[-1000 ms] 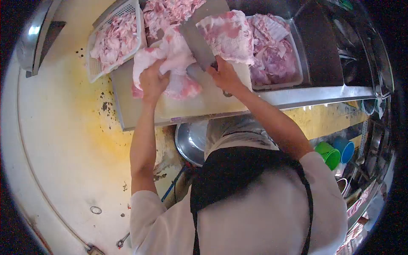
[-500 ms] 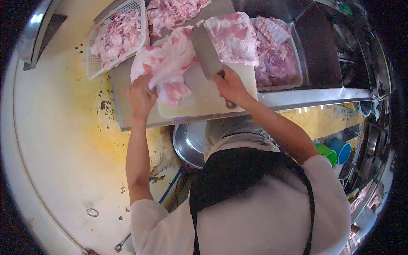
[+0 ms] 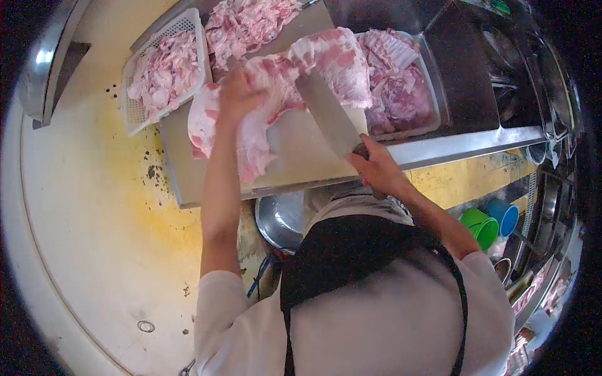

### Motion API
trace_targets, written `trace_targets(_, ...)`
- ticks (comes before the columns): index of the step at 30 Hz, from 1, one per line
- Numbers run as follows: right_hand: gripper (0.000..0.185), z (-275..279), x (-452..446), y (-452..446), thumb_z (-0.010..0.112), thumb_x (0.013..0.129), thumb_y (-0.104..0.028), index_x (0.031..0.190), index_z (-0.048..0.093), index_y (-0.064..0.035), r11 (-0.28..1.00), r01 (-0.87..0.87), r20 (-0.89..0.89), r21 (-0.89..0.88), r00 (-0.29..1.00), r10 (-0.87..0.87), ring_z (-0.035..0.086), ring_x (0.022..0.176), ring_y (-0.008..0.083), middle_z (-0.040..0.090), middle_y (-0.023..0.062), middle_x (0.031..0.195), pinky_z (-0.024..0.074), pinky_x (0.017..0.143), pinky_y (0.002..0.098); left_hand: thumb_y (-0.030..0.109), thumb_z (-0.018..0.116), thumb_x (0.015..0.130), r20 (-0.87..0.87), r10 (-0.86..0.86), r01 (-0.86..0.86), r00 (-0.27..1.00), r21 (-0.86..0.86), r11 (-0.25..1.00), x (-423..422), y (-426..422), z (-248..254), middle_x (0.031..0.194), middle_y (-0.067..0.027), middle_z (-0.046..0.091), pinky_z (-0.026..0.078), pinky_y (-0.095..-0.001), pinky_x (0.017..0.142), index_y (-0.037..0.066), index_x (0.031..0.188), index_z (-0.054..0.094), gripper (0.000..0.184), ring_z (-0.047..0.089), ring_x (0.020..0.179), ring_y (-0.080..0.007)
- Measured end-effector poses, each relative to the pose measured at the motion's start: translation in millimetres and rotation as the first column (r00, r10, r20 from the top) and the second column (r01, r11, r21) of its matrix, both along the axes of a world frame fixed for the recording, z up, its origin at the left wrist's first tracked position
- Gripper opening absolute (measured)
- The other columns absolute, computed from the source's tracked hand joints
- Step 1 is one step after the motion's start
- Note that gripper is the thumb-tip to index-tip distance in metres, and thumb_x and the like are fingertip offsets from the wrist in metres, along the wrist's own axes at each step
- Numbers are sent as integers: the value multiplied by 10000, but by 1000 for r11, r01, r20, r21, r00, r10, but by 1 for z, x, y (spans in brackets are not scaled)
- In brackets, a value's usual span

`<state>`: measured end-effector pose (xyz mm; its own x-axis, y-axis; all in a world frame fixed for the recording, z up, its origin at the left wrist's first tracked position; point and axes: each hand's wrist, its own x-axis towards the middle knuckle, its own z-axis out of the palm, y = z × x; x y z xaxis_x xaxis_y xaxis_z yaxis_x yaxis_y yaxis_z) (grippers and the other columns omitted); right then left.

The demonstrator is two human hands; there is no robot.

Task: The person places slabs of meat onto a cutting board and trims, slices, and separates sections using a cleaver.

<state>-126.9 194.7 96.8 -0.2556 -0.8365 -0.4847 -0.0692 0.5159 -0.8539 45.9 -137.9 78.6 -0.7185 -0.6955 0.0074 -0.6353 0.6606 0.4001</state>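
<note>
My right hand [image 3: 378, 168] is closed round the dark handle of a wide-bladed cleaver [image 3: 329, 116]. The blade points up and left, its far end over the lower edge of a large slab of pale pink raw meat [image 3: 338, 62]. That slab lies across a whitish cutting board [image 3: 301, 141], stretching from the left side to the upper right. My left hand [image 3: 240, 97] is on the left part of the slab, its fingers smeared by motion, so their grip is unclear.
A white perforated basket [image 3: 130, 113] of meat pieces stands at upper left, beside a loose meat pile [image 3: 248, 28]. A tub [image 3: 437, 116] of meat sits right of the board. Below are a metal basin [image 3: 276, 219], a green bucket [image 3: 480, 229] and a blue bucket [image 3: 503, 217].
My left hand has moved up from the slab's lower left edge onto its upper part. The cleaver has moved down and right with my right hand. The slab's left part lies more spread out.
</note>
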Motion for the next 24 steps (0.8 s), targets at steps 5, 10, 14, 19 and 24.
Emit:
trace_targets(5, 381, -25, 9, -9, 618, 904, -201, 1159, 491, 52, 987, -27, -136, -159, 991, 5, 648, 780, 446, 639, 258, 814, 484, 673, 493, 411, 774, 648, 175, 117, -110, 978, -49, 993, -9, -16, -41, 1172, -205, 639, 474, -437, 948, 40, 1216, 588, 704, 594, 1131, -365)
trace_targets(10, 285, -59, 11, -51, 612, 908, -194, 1033, 503, 38, 942, -89, -183, -325, 983, 30, 617, 663, 388, 629, 231, 785, 463, 621, 448, 357, 789, 667, 250, -81, 11, 965, 269, 963, 1, -40, -10, 1078, -228, 682, 501, -395, 906, -21, 1305, 560, 776, 654, 1016, -305)
trace_targets(14, 299, -63, 16, -86, 591, 913, -201, 1046, 483, 44, 954, -180, -342, -241, 935, 90, 632, 768, 440, 637, 255, 821, 476, 681, 501, 322, 752, 647, 211, -106, 32, 972, 326, 945, 0, -44, 14, 1034, -198, 698, 513, -403, 876, 103, 1260, 631, 662, 663, 984, -320)
trace_targets(19, 368, -41, 17, -41, 574, 911, -212, 1138, 461, 54, 963, -265, -196, -46, 948, 251, 636, 852, 473, 627, 315, 874, 483, 749, 559, 284, 722, 644, 283, -117, 75, 952, 153, 985, 13, -50, 13, 1030, -172, 702, 518, -404, 856, 253, 1278, 636, 640, 665, 976, -318)
trace_targets(24, 372, -20, 2, -40, 567, 914, -202, 1166, 444, 43, 956, -243, -183, -168, 960, 212, 642, 834, 472, 635, 297, 872, 488, 725, 548, 321, 706, 669, 478, -67, -39, 876, 208, 977, 3, -32, 47, 1117, -175, 675, 512, -420, 893, 280, 1284, 629, 621, 648, 1020, -342)
